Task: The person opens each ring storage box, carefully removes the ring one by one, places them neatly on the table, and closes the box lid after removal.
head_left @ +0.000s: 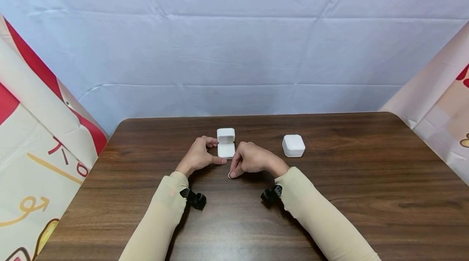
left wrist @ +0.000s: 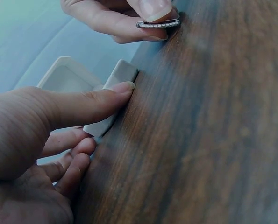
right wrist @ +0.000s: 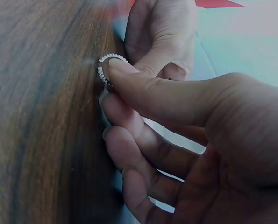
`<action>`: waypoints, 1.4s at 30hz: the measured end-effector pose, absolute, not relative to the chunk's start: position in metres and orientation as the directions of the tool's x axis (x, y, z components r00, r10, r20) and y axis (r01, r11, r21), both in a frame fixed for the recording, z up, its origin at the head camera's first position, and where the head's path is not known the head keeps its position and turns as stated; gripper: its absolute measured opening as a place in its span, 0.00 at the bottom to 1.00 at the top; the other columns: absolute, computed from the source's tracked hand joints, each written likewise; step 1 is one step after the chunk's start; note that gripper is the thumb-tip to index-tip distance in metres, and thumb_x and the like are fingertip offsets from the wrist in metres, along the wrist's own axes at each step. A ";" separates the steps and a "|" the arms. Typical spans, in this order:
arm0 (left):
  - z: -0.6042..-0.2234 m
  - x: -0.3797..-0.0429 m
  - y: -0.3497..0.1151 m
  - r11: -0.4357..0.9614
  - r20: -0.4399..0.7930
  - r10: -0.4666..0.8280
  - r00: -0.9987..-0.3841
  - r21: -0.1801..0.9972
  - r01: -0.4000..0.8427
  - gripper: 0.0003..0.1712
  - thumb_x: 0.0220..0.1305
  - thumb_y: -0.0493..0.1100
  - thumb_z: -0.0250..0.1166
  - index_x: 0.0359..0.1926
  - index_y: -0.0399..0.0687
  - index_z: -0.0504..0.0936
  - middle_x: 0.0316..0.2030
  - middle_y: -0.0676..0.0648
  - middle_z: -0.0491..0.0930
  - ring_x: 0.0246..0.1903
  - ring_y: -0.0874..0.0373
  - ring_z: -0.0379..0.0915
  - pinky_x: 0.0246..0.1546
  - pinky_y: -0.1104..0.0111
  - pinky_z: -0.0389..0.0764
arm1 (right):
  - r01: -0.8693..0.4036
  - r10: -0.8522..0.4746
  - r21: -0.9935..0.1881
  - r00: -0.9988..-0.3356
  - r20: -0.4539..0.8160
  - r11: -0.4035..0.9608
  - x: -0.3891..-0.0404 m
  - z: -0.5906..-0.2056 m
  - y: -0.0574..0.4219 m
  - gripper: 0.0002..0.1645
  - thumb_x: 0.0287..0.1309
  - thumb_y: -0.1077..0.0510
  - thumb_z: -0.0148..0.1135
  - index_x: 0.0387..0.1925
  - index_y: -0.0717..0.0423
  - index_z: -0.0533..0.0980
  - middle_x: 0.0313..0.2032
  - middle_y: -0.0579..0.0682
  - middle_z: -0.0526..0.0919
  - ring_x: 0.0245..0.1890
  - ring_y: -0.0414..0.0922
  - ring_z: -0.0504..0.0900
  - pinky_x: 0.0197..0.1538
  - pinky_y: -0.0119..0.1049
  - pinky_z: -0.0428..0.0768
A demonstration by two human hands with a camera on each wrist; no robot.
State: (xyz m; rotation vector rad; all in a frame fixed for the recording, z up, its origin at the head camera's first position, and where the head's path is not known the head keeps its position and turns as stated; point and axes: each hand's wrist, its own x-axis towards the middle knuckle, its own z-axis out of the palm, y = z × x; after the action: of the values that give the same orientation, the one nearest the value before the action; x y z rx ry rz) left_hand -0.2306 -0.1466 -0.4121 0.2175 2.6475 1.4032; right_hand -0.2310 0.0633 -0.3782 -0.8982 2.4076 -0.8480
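A small white ring box (head_left: 226,151) stands on the table with its lid raised at the back. My left hand (head_left: 199,155) holds it from the left side, the thumb along its front and the other fingers behind, as the left wrist view shows with the box base (left wrist: 122,72) under the thumb. Just in front of the box, my right hand (head_left: 253,158) pinches a silver ring (right wrist: 103,74) between thumb and index finger. Small clear stones line the ring's band (left wrist: 158,24). The ring is close over the tabletop, partly covered by the thumb.
A second white box (head_left: 293,145), closed, sits to the right of the right hand. The brown wood-grain table (head_left: 348,196) ends at a pale cloth backdrop (head_left: 234,49). Black wrist cameras (head_left: 194,198) hang at both sleeves, low over the table.
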 end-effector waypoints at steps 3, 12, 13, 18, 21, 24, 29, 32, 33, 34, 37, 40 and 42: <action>-0.412 -0.230 -0.147 0.554 -0.055 0.191 -0.980 0.830 0.062 0.35 0.49 0.38 0.83 0.58 0.35 0.80 0.53 0.41 0.76 0.56 0.44 0.69 0.58 0.53 0.72 | -0.436 -0.695 -0.670 -0.699 -0.169 0.601 -0.231 -0.379 0.063 0.08 0.51 0.57 0.80 0.21 0.48 0.87 0.18 0.37 0.84 0.22 0.34 0.79 0.31 0.30 0.77; -0.412 -0.231 -0.148 0.554 -0.047 0.194 -0.980 0.829 0.070 0.35 0.49 0.39 0.83 0.58 0.35 0.80 0.53 0.41 0.76 0.55 0.45 0.70 0.57 0.53 0.72 | -0.452 -0.691 -0.658 -0.708 -0.145 0.602 -0.231 -0.381 0.062 0.09 0.49 0.56 0.81 0.21 0.48 0.87 0.18 0.36 0.84 0.22 0.33 0.79 0.34 0.31 0.78; -0.412 -0.231 -0.148 0.551 -0.045 0.195 -0.980 0.831 0.072 0.35 0.49 0.38 0.83 0.58 0.35 0.80 0.53 0.41 0.76 0.55 0.45 0.70 0.57 0.53 0.72 | -0.454 -0.689 -0.654 -0.711 -0.144 0.605 -0.231 -0.381 0.062 0.09 0.49 0.56 0.81 0.21 0.48 0.87 0.17 0.36 0.83 0.22 0.33 0.79 0.34 0.31 0.78; -0.411 -0.231 -0.147 0.540 -0.038 0.201 -0.979 0.838 0.078 0.35 0.48 0.38 0.83 0.57 0.33 0.80 0.53 0.40 0.76 0.55 0.44 0.70 0.58 0.53 0.72 | -0.461 -0.683 -0.643 -0.717 -0.137 0.612 -0.231 -0.380 0.061 0.09 0.49 0.55 0.82 0.21 0.47 0.86 0.17 0.35 0.83 0.22 0.33 0.80 0.34 0.31 0.78; -0.411 -0.232 -0.148 0.542 -0.037 0.201 -0.979 0.837 0.079 0.35 0.48 0.38 0.83 0.57 0.33 0.80 0.53 0.39 0.76 0.55 0.44 0.70 0.58 0.53 0.72 | -0.458 -0.685 -0.651 -0.716 -0.133 0.605 -0.230 -0.381 0.061 0.09 0.48 0.56 0.82 0.22 0.47 0.86 0.17 0.35 0.83 0.22 0.34 0.81 0.35 0.32 0.78; -0.411 -0.232 -0.148 0.542 -0.033 0.203 -0.979 0.836 0.084 0.35 0.48 0.38 0.83 0.57 0.33 0.80 0.53 0.39 0.76 0.55 0.44 0.70 0.58 0.53 0.72 | -0.454 -0.685 -0.657 -0.716 -0.134 0.602 -0.230 -0.381 0.061 0.09 0.48 0.56 0.82 0.22 0.47 0.86 0.17 0.35 0.83 0.22 0.34 0.81 0.36 0.32 0.78; -0.411 -0.232 -0.147 0.535 -0.032 0.205 -0.978 0.840 0.085 0.35 0.48 0.37 0.83 0.57 0.33 0.80 0.53 0.39 0.76 0.55 0.44 0.70 0.58 0.53 0.72 | -0.443 -0.674 -0.652 -0.725 -0.144 0.615 -0.230 -0.380 0.060 0.10 0.49 0.55 0.82 0.22 0.47 0.85 0.17 0.36 0.83 0.22 0.34 0.80 0.35 0.33 0.78; -0.410 -0.232 -0.147 0.535 -0.035 0.203 -0.979 0.841 0.081 0.35 0.48 0.37 0.83 0.57 0.33 0.80 0.53 0.39 0.76 0.55 0.44 0.69 0.58 0.53 0.72 | -0.437 -0.662 -0.640 -0.734 -0.152 0.632 -0.229 -0.379 0.060 0.10 0.49 0.54 0.82 0.21 0.47 0.85 0.17 0.37 0.82 0.21 0.35 0.79 0.34 0.33 0.77; -0.410 -0.231 -0.147 0.535 -0.036 0.202 -0.979 0.841 0.080 0.35 0.48 0.37 0.83 0.57 0.33 0.80 0.53 0.39 0.76 0.55 0.44 0.69 0.58 0.53 0.72 | -0.435 -0.658 -0.635 -0.737 -0.156 0.638 -0.228 -0.379 0.060 0.11 0.49 0.54 0.82 0.21 0.47 0.85 0.17 0.37 0.82 0.21 0.35 0.78 0.33 0.33 0.77; -0.411 -0.231 -0.147 0.535 -0.038 0.202 -0.979 0.842 0.077 0.35 0.48 0.37 0.83 0.57 0.33 0.80 0.53 0.39 0.76 0.55 0.44 0.69 0.58 0.53 0.72 | -0.433 -0.653 -0.630 -0.740 -0.160 0.644 -0.228 -0.379 0.060 0.11 0.50 0.54 0.81 0.21 0.47 0.85 0.17 0.37 0.82 0.21 0.35 0.78 0.33 0.33 0.77; -0.411 -0.231 -0.147 0.535 -0.042 0.200 -0.979 0.841 0.073 0.35 0.48 0.37 0.83 0.58 0.34 0.80 0.53 0.39 0.76 0.55 0.44 0.69 0.57 0.53 0.72 | -0.427 -0.642 -0.616 -0.748 -0.171 0.662 -0.227 -0.378 0.060 0.11 0.50 0.53 0.81 0.20 0.47 0.85 0.16 0.38 0.82 0.21 0.36 0.77 0.31 0.33 0.76; -0.411 -0.231 -0.146 0.537 -0.044 0.196 -0.980 0.840 0.070 0.35 0.48 0.38 0.83 0.57 0.34 0.80 0.53 0.39 0.76 0.55 0.44 0.69 0.57 0.53 0.72 | -0.419 -0.631 -0.606 -0.754 -0.181 0.676 -0.226 -0.378 0.059 0.11 0.50 0.53 0.81 0.20 0.47 0.85 0.16 0.38 0.82 0.20 0.37 0.76 0.30 0.33 0.76; -0.411 -0.231 -0.147 0.540 -0.044 0.195 -0.980 0.839 0.069 0.35 0.48 0.38 0.83 0.58 0.34 0.80 0.53 0.39 0.75 0.55 0.44 0.69 0.57 0.53 0.72 | -0.413 -0.624 -0.603 -0.759 -0.186 0.682 -0.226 -0.378 0.059 0.12 0.50 0.53 0.81 0.19 0.47 0.85 0.16 0.38 0.82 0.20 0.37 0.76 0.29 0.32 0.76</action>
State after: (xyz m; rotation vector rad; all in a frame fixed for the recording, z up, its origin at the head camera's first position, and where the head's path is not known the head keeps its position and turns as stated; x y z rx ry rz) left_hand -0.2312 -0.1467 -0.4107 0.2275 2.6388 1.4283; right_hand -0.2256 0.0592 -0.3779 -0.8123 2.5168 -0.7702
